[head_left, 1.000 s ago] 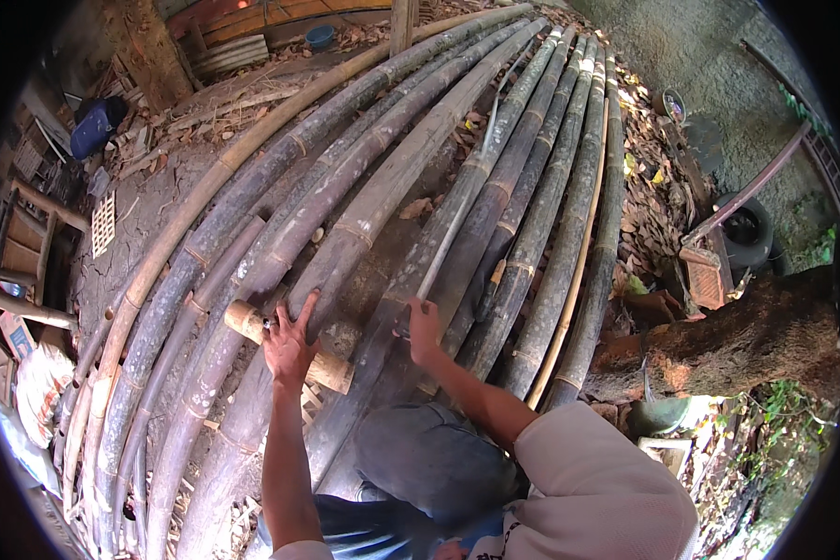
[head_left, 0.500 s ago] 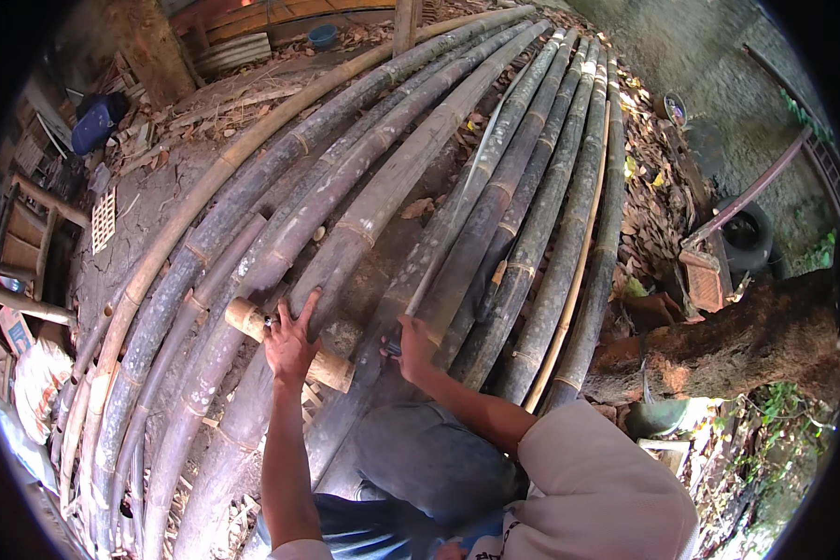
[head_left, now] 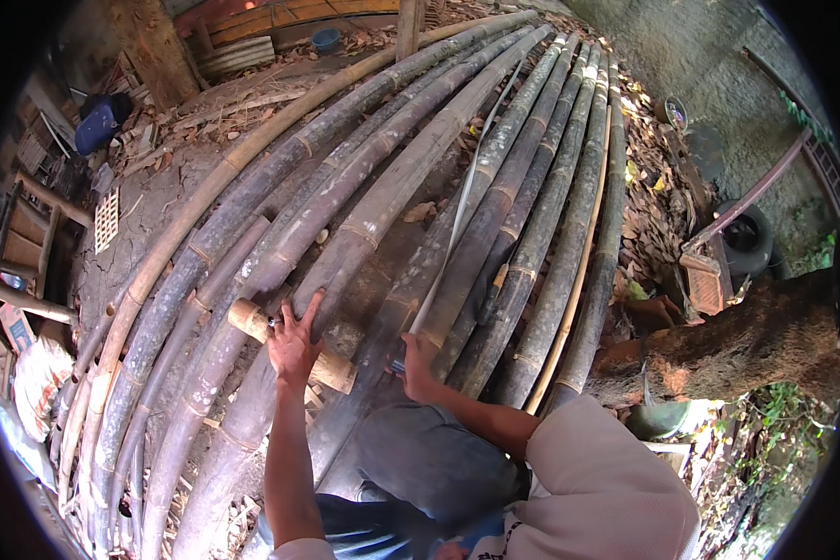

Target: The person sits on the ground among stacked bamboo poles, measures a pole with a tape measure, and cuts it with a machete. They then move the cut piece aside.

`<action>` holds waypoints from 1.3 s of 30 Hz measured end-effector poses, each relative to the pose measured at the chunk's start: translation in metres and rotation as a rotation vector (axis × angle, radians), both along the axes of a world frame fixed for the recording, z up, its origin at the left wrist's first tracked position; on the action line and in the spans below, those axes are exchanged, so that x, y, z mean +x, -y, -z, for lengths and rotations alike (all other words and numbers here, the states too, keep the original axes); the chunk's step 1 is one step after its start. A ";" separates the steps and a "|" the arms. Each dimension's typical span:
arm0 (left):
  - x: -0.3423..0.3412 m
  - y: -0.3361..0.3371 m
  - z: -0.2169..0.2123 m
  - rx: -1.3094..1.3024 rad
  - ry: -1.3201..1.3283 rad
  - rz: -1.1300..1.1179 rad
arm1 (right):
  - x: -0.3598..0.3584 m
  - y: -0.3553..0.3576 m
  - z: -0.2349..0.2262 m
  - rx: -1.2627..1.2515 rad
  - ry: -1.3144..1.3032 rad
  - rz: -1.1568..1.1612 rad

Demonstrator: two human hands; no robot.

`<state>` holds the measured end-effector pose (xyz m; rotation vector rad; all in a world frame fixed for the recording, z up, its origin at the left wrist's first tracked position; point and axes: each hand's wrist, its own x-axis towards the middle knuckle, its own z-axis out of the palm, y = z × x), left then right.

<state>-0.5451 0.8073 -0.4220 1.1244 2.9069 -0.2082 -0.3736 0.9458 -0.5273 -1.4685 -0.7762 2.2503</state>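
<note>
My left hand (head_left: 294,347) rests with fingers spread across a large grey-brown bamboo pole (head_left: 359,229) and a short, pale bamboo piece (head_left: 248,319) that lies crosswise under it. In my right hand (head_left: 418,366), closed, is a tape measure (head_left: 399,366) with a small dark case, partly covered by the fingers. Its thin pale blade (head_left: 464,201) runs far forward from the hand, curving along the dark bamboo pole (head_left: 495,201) to its right. The blade's far tip is too small to make out.
Several long bamboo poles (head_left: 191,252) fan out around me toward the far end. A thick trunk (head_left: 719,336) and a tyre (head_left: 749,238) are at the right. Dry leaves (head_left: 649,177) lie along the right side. A wooden frame (head_left: 42,247) stands at the left.
The tape blade has shifted and now bows over the dark pole instead of lying straight along its left edge. My right hand has moved slightly; the left stays in place.
</note>
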 end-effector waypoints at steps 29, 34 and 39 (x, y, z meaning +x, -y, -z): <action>0.001 -0.002 0.003 0.010 -0.035 0.014 | 0.038 -0.012 0.007 0.168 0.008 0.056; 0.002 -0.001 0.007 -0.003 -0.010 0.001 | 0.050 -0.012 0.014 0.125 0.095 -0.041; 0.003 0.003 0.001 -0.012 0.001 0.009 | 0.069 -0.019 -0.020 -0.033 -0.002 -0.079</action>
